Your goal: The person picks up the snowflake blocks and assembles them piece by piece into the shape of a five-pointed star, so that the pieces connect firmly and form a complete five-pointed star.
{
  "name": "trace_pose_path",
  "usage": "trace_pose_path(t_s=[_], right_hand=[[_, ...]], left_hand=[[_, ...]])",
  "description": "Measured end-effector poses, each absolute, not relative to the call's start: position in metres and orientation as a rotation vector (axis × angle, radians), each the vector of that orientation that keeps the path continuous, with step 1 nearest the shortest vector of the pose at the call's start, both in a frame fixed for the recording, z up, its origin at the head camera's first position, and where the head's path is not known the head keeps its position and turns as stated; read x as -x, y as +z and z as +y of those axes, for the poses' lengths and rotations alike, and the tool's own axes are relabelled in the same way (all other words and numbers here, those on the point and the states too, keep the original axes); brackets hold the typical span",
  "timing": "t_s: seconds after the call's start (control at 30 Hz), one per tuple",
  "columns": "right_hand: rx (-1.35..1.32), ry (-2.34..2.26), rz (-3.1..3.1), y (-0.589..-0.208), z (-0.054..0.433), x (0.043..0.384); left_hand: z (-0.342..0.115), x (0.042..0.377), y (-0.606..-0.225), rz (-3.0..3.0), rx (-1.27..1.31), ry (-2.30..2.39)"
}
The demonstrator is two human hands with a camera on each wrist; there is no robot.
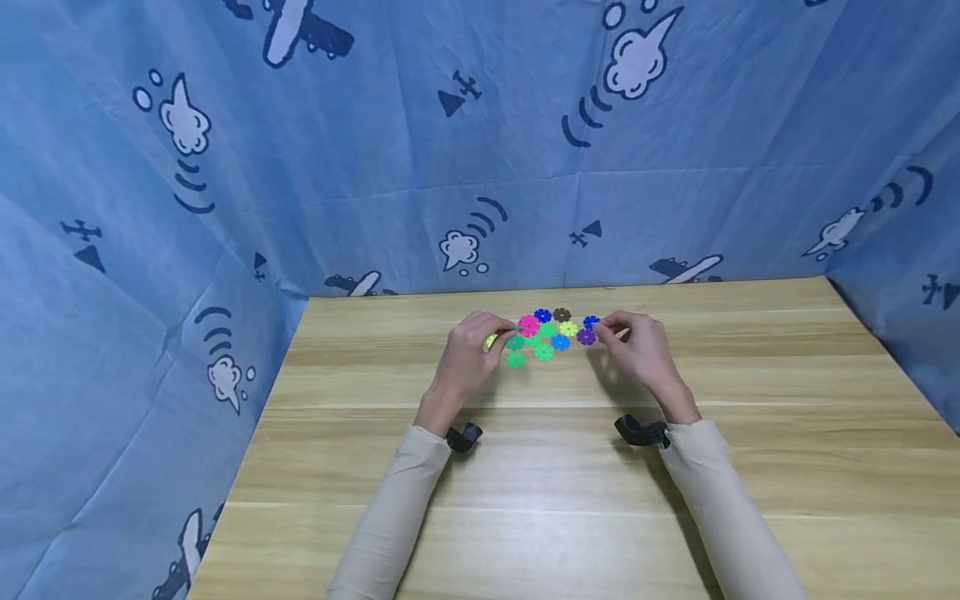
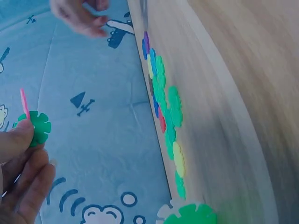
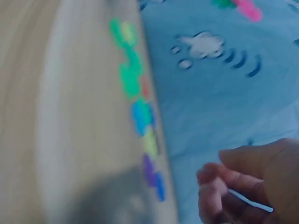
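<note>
My left hand [image 1: 468, 354] pinches a green notched disc [image 2: 42, 128] between thumb and fingers, above the table. A pink notched disc [image 2: 24, 101] is joined to it at an angle, seen edge-on in the left wrist view and face-on in the head view. My right hand [image 1: 641, 346] hovers at the right end of the loose discs, its fingers loosely bent with nothing between them. Nearest to it are a purple disc [image 1: 586, 337] and a dark blue disc [image 1: 592, 322]. Several green discs [image 1: 543, 352] lie flat between the hands.
Among the loose discs are a brown one [image 1: 562, 315], a yellow one [image 1: 568, 329] and a bright blue one [image 1: 560, 342]. They lie on a wood-grain table [image 1: 555, 483]. Blue printed cloth [image 1: 517, 150] hangs behind the table's far edge and along both sides.
</note>
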State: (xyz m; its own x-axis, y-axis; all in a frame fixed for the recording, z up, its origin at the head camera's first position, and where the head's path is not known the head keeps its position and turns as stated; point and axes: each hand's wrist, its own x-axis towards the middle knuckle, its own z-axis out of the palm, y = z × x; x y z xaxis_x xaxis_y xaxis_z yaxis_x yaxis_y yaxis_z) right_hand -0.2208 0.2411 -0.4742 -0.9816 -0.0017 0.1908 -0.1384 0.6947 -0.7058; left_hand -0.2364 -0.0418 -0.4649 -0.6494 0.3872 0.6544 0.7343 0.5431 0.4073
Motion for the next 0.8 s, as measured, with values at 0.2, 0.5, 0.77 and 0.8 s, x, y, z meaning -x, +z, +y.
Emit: trace_pose_path(t_s=[0.2,0.5,0.77,0.8], right_hand=[[-0.181,0.959,-2.837,-0.503,0.245,0.233],[-0.184,0.858,-2.867,-0.508,0.248,0.237],[-0.205,0.852,-2.888,-0.513,0.245,0.238],[-0.202,0.864,-2.890,-0.514,0.244,0.237]], left_hand=[[-0.047,0.239,-0.465,-2.314,0.889,-0.855],[-0.045,0.241,-0.464,-2.346,0.911,-0.878],[-0.045,0.240,-0.467,-2.365,0.932,-0.842],[-0.045,0.240,-0.467,-2.367,0.934,-0.845]])
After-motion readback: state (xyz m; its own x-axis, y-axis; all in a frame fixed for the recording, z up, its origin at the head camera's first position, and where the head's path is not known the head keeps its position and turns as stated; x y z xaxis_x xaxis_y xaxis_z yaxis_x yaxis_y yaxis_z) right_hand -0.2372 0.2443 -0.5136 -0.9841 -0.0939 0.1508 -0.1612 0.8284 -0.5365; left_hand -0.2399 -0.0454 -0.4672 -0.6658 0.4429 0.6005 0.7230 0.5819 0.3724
